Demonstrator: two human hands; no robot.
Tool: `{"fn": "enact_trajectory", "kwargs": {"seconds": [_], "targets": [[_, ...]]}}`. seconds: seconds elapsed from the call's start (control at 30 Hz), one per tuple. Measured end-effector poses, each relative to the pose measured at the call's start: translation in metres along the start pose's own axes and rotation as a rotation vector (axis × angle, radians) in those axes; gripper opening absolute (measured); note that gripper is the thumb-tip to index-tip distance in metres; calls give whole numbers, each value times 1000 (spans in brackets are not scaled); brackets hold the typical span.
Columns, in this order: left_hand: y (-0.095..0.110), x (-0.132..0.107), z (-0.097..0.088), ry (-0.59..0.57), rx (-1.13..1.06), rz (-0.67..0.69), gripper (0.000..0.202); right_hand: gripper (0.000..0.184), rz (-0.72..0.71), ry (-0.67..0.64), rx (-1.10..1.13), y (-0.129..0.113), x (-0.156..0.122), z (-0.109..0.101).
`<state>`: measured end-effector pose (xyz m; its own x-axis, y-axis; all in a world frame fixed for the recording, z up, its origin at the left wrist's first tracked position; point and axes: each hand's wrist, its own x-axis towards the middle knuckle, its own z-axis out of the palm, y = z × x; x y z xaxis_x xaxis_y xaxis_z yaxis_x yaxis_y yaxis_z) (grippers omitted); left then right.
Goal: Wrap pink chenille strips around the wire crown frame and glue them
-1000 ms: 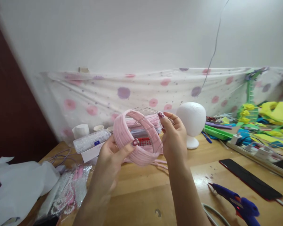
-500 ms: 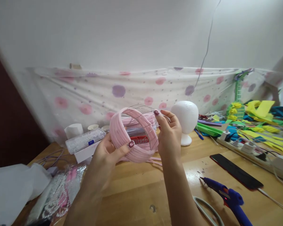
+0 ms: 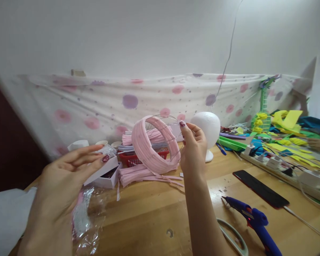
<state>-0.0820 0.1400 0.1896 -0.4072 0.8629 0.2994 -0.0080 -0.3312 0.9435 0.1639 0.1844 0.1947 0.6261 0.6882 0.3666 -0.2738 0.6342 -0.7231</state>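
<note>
My right hand (image 3: 192, 151) is raised over the wooden table (image 3: 154, 217) and pinches the pink wrapped ring (image 3: 149, 145), a wide band of pink cord on thin wire loops, at its right side. The ring stands tilted in the air above a pile of pink cord strips (image 3: 141, 174). My left hand (image 3: 66, 174) is off the ring, lower left, palm turned up and fingers stretched out with nothing in it. It hovers over a clear plastic bag of beads (image 3: 82, 217), close to a white box (image 3: 104, 172).
A white foam head form (image 3: 206, 128) stands behind my right hand. A blue glue gun (image 3: 252, 218), scissors (image 3: 233, 238), a black phone (image 3: 260, 188) and a power strip (image 3: 282, 167) lie right. Coloured foam pieces (image 3: 285, 135) crowd the far right; a red basket (image 3: 134, 160) sits behind.
My left hand let go of the pink ring and swung down to the left, opening. The right hand alone now holds the ring. The view shifted slightly left.
</note>
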Motion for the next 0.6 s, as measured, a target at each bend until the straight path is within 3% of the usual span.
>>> {"fn": "enact_trajectory", "kwargs": {"seconds": [0.1,0.3,0.43,0.6], "targets": [[2,-4,1,117,-43,78,34,43,1,1,10,2,3,-1],[-6,-7,10,-87,-107,170,18,41,-6,-23,-27,3,3,-3],[-7,-12,14,-199,-61,204,18,41,-5,-49,-47,2,1,-2],[-4,-19,17,-156,-45,158,20,40,10,-72,-35,0,-1,-1]]}}
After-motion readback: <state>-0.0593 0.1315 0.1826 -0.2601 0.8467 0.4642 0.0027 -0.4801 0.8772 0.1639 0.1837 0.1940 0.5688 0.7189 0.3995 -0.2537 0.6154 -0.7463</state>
